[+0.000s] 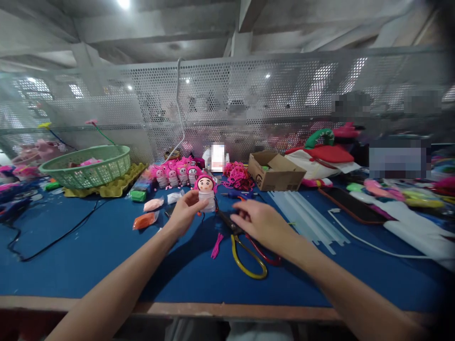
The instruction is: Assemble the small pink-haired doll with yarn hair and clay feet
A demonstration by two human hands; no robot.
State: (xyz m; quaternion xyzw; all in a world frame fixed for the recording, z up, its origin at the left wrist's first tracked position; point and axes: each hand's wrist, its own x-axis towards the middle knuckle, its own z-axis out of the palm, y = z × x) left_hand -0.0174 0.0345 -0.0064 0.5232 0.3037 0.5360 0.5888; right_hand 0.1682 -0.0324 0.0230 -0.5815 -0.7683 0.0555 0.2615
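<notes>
My left hand (185, 210) is closed round the body of a small doll (206, 188) with a pink hood and a painted face, and holds it upright above the blue table (106, 246). My right hand (258, 220) hovers palm down just right of it, fingers loosely curled, over the blades of yellow-handled scissors (247, 255). Red-handled scissors (265, 255) lie under that wrist. A pink strip (216, 246) lies on the table below the doll.
Several finished pink dolls (174, 175) stand behind. Nearby are a green basket (88, 168), a cardboard box (275, 173), clear glue sticks (305, 215), pink cord (236, 175), clay packets (145, 220), a black cable (53, 241) and a white cable (362, 241).
</notes>
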